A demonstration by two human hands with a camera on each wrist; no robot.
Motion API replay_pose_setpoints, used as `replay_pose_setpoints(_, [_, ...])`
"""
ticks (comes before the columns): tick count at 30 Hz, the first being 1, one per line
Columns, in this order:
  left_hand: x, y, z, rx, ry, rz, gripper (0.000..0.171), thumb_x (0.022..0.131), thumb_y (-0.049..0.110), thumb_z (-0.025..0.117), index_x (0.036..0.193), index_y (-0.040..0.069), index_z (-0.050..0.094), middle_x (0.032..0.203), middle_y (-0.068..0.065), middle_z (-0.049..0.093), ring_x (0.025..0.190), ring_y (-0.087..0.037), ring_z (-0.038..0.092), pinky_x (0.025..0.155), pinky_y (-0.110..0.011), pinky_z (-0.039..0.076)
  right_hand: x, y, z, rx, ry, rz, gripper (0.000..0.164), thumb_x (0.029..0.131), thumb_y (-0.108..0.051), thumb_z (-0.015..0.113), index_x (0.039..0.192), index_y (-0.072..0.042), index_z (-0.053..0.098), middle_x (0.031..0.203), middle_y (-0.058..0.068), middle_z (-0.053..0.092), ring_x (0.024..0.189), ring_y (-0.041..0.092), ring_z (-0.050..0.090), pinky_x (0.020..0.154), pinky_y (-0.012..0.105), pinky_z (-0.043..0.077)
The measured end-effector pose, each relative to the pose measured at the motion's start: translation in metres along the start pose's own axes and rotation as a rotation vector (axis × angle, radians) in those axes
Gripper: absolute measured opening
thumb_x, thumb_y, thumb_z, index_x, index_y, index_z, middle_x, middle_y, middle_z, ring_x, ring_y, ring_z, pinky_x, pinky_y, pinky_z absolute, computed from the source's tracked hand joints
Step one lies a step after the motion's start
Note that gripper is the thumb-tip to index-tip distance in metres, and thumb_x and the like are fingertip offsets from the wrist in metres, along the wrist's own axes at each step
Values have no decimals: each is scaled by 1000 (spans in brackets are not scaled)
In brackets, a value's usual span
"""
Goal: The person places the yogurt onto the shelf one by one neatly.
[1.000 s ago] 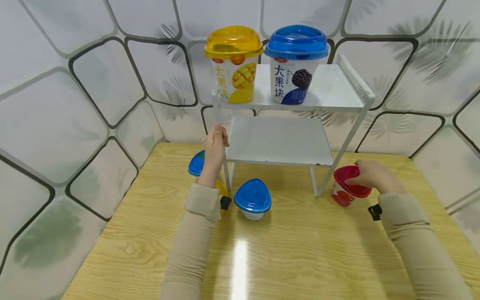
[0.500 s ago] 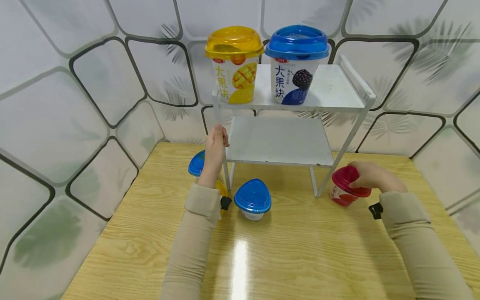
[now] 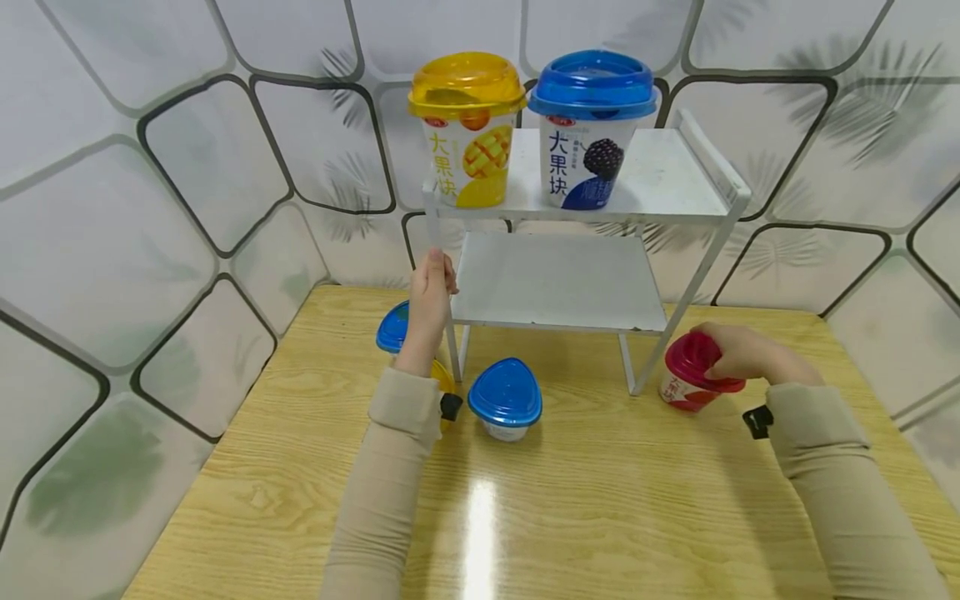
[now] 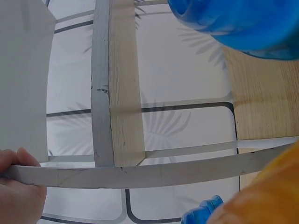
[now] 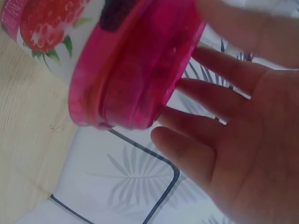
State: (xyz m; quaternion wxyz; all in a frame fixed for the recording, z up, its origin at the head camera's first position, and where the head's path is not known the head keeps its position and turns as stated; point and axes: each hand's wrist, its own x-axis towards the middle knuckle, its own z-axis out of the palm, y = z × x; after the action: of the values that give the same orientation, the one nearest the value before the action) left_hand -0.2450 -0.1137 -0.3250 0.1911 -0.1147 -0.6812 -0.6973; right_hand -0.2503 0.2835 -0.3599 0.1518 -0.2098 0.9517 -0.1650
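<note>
My left hand (image 3: 429,304) grips the left front post of a white two-tier shelf rack (image 3: 558,279); the left wrist view shows fingers curled around the metal bar (image 4: 140,176). On the right of the table, my right hand (image 3: 753,354) holds a red-lidded yogurt cup (image 3: 692,387) from above by its lid. The cup is upright beside the rack's right front foot, its lettering facing front. In the right wrist view, fingertips touch the pink-red lid (image 5: 135,70), and strawberries show on the cup's side.
A yellow-lidded cup (image 3: 471,133) and a blue-lidded cup (image 3: 591,129) stand on the top shelf. Below, a blue-lidded cup (image 3: 506,396) sits before the rack. Another blue lid (image 3: 392,327) and a yellow lid (image 3: 442,377) are partly hidden by my left arm.
The red-lidded cup has been turned and straightened under my right hand, bringing its lettering to the front. My right hand shifted slightly on the lid; the left hand stayed still.
</note>
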Motion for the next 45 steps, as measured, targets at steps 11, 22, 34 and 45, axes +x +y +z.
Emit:
replay_pose_setpoints(11, [4, -11, 1, 13, 0, 57, 37, 99, 25, 20, 69, 6, 33, 59, -4, 26, 52, -13, 28, 60, -37, 32, -9, 9, 6, 108, 84, 1, 83, 76, -25, 69, 129, 16, 20, 113, 34, 42, 101, 45, 45, 80, 54, 38])
replay_pose_setpoints(22, [2, -2, 0, -6, -10, 16, 36, 99, 17, 20, 69, 5, 34, 58, -4, 28, 55, -26, 29, 61, -37, 33, -19, 23, 23, 204, 279, 33, 93, 74, -29, 72, 132, 14, 13, 125, 38, 27, 109, 50, 31, 84, 62, 29])
replay_pose_setpoints(34, [4, -10, 0, 14, 0, 43, 37, 99, 22, 20, 69, 6, 34, 58, -5, 28, 56, -28, 29, 60, -31, 34, -22, 37, 47, 399, 317, 64, 96, 78, -23, 69, 135, 10, -1, 133, 37, 14, 116, 53, 21, 85, 63, 26])
replay_pose_setpoints(45, [3, -10, 0, 12, 16, 61, 35, 99, 23, 21, 70, 8, 34, 59, -3, 27, 52, -12, 30, 59, -34, 33, -22, 46, 60, 504, 317, 66, 96, 81, -18, 65, 136, 5, -10, 136, 33, 10, 117, 49, 22, 90, 53, 30])
